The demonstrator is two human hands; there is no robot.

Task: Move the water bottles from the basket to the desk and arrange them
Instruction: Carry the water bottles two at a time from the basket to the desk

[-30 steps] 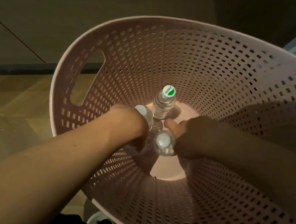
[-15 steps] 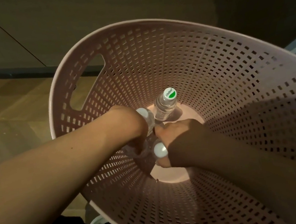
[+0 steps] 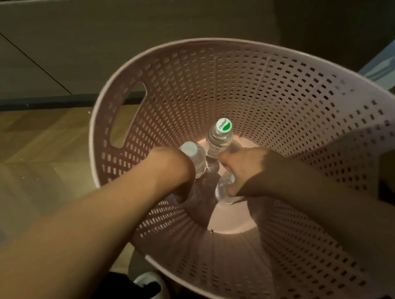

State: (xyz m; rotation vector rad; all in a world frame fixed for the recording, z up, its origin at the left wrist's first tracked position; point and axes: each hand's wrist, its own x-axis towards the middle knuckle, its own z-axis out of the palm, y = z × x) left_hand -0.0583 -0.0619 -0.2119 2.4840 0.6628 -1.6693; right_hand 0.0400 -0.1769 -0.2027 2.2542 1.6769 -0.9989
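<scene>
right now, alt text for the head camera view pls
Both hands reach into a pink perforated basket: the right hand grips a clear bottle, the left hand is beside another. A green-capped bottle stands behind.

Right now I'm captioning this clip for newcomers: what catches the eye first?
A big pink perforated basket fills the view. Both forearms reach to its bottom, where the right hand grips a clear bottle. Just beyond, a green-and-white-capped bottle stands free, and the left hand is beside another bottle.
</scene>
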